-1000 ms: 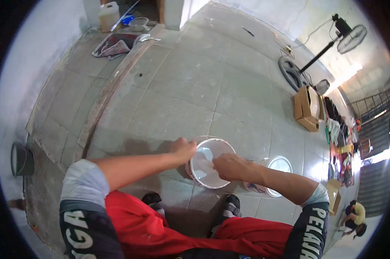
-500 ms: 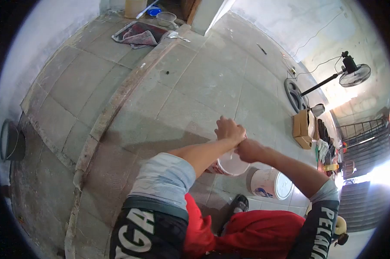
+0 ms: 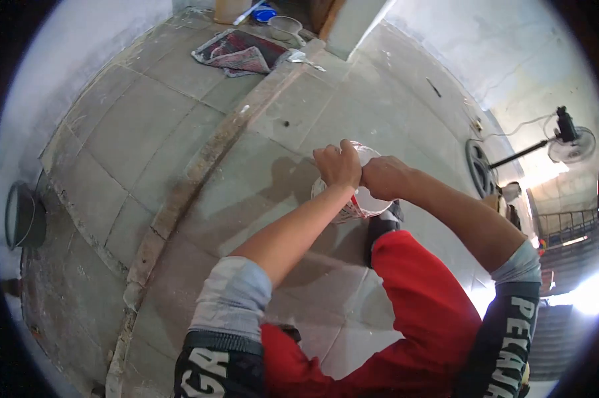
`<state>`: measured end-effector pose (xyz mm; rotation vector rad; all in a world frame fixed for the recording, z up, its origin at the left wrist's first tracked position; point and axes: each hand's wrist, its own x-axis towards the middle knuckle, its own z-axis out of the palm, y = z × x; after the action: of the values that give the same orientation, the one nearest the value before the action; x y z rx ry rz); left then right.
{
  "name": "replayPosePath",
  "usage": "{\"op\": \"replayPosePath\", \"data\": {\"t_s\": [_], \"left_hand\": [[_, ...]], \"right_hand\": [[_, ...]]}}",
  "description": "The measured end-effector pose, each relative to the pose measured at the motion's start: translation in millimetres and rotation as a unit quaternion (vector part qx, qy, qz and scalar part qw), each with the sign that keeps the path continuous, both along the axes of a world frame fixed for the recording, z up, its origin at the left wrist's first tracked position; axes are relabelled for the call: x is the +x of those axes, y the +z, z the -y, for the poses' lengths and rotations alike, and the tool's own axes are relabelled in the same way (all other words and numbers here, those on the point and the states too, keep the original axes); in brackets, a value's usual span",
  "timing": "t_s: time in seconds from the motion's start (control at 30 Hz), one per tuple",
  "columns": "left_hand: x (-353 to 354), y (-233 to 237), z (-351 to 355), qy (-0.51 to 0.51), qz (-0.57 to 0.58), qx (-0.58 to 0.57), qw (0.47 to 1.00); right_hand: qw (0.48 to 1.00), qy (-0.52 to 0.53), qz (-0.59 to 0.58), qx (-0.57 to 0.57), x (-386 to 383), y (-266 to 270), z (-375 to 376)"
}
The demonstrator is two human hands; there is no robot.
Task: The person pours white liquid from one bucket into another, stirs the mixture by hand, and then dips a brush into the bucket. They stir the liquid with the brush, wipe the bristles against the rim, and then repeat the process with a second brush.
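Observation:
A white bucket with red markings (image 3: 374, 203) is tilted over the tiled floor, in front of my body. Over its opening my two hands meet. My left hand (image 3: 339, 164) is curled closed near the bucket's rim, and what it holds, if anything, is hidden. Pressed close beside it, my right hand (image 3: 384, 178) is closed too, its grip hidden from this angle. The far part of the rim shows white above my hands.
A raised ledge (image 3: 206, 159) crosses the floor on the left. A crumpled cloth (image 3: 246, 56) and a clear bowl (image 3: 285, 26) lie at the top. A dark bucket (image 3: 26, 215) stands by the left wall, and a fan (image 3: 571, 142) on the right.
My hands and the bucket have moved up together in view, away from my body. One leg now stretches forward to the bucket. The lidded white pail and cardboard box no longer show clearly.

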<state>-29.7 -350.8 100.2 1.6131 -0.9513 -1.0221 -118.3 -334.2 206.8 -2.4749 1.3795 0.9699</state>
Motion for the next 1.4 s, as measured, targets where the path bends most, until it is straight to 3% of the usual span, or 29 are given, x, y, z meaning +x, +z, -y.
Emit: {"op": "replayPosePath", "data": {"t_s": [0.1,0.17,0.2,0.27,0.47,0.5,0.67,0.73,0.8,0.87,0.93,1.03,1.2,1.33,1.4], "left_hand": [[21.7,-10.3,34.5,-0.005,-0.039,-0.022,0.999],[23.9,-40.2,74.6,0.139,-0.003,-0.12,0.983],[30.2,-30.4,82.2,0.135,0.008,-0.118,0.984],[40.7,7.4,84.0,0.192,-0.1,-0.046,0.975],[20.8,-6.9,124.9,0.235,-0.158,-0.1,0.954],[12.9,-17.8,136.2,0.307,-0.126,-0.144,0.932],[9.7,-17.5,161.7,0.257,-0.156,-0.13,0.945],[-1.3,-10.5,185.2,0.296,-0.245,-0.089,0.919],[-8.1,-15.0,212.1,0.285,-0.22,-0.078,0.93],[-12.5,-33.2,238.1,0.207,-0.27,-0.112,0.934],[-27.0,-36.3,261.9,0.211,-0.299,-0.11,0.924],[-37.2,-44.8,291.6,0.127,-0.431,-0.032,0.893],[-92.0,-40.9,337.5,0.138,-0.386,-0.046,0.911],[-130.8,-30.6,368.1,0.178,-0.322,-0.036,0.929],[-139.4,-30.6,376.3,0.182,-0.321,-0.027,0.929]], "right_hand": [[0.999,0.015,-0.008,0.036,13.4,1.2,35.6],[0.996,0.066,0.05,0.027,6.6,3.8,55.5],[0.996,0.063,0.061,0.029,3.7,7.4,66.4],[0.991,0.081,0.096,0.038,-2.8,11.1,81.9],[0.989,0.121,0.072,0.048,-28.5,31.2,165.9],[0.988,0.125,0.084,0.041,-33.5,35.2,176.3],[0.984,0.146,0.105,-0.001,-54.7,43.4,229.5],[0.98,0.148,0.133,0.01,-62.8,45.7,243.3],[0.974,0.16,0.158,0.021,-76.1,40.9,258.2],[0.957,0.179,0.226,0.026,-86.9,28.1,271.5],[0.956,0.185,0.225,0.038,-100.4,25.5,285.3],[0.937,0.192,0.29,0.023,-133.7,16.0,309.9],[0.925,0.037,0.377,0.035,-189.6,1.7,344.9],[0.935,0.03,0.35,0.038,-226.8,-10.9,357.2],[0.912,0.031,0.408,-0.017,-240.1,-23.8,355.9]]}}
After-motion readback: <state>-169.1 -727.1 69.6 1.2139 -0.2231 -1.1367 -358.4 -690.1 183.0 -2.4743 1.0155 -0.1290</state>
